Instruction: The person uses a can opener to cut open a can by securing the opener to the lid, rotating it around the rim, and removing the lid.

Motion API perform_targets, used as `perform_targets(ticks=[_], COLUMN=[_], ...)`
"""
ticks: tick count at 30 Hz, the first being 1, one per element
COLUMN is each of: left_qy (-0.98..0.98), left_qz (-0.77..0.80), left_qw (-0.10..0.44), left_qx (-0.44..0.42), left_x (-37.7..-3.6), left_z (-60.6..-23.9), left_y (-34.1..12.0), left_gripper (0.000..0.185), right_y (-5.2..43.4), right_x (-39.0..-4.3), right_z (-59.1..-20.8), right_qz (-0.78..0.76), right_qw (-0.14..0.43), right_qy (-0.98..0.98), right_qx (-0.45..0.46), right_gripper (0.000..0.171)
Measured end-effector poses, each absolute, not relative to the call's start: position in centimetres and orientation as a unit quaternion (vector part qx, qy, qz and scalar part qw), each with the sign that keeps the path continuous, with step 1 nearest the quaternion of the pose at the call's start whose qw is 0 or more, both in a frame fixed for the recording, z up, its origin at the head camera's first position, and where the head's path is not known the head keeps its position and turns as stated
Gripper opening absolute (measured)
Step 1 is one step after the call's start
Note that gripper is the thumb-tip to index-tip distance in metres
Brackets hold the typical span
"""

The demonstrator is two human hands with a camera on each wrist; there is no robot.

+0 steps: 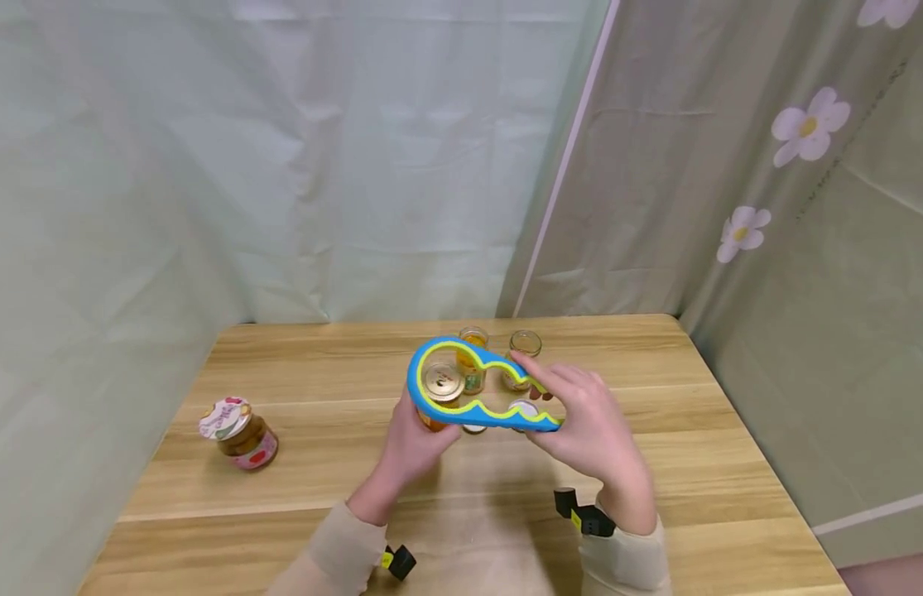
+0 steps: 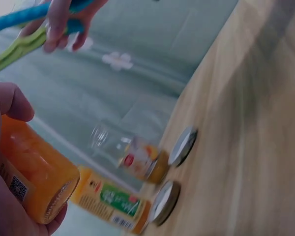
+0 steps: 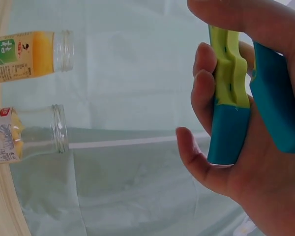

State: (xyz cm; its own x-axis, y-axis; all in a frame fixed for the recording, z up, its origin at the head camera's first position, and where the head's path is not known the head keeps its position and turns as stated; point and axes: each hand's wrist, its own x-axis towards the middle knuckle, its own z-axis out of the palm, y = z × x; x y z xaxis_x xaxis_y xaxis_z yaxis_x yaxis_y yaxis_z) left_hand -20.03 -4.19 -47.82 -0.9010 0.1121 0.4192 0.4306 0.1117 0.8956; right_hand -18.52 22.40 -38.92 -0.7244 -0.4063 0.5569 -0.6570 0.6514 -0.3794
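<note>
My left hand (image 1: 409, 447) grips a glass jar with orange contents (image 2: 42, 169), lifted above the table. Its gold lid (image 1: 443, 382) shows through the wide round end of a blue and yellow-green jar opener (image 1: 461, 416). That loop overlaps the lid in the head view. My right hand (image 1: 591, 422) holds the opener by its two handle ends, thumb on one side and fingers on the other. In the right wrist view, the handle ends (image 3: 229, 132) lie apart within the palm.
Beyond the hands stand two lidless jars, one with orange contents (image 1: 473, 379) and a mostly clear one (image 2: 142, 160). Two loose lids, a nearer-left one (image 2: 164, 202) and another (image 2: 183, 146), lie by them. A jar with a floral cover (image 1: 248, 443) stands at the table's left.
</note>
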Motion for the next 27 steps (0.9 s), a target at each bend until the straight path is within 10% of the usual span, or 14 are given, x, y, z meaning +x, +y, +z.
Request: perform_targets(ticks=[27], left_qy=[-0.712], left_qz=[-0.632], left_qw=[0.046], left_qx=[-0.302], left_x=[-18.3], left_z=[-47.1], left_y=[-2.3], left_gripper=[0.074], right_y=[21.6], right_x=[-18.0], right_z=[-39.0], right_qz=[0.262], right_qw=[0.144], right_qy=[-0.889], right_qx=[0.346], right_gripper=[0.091])
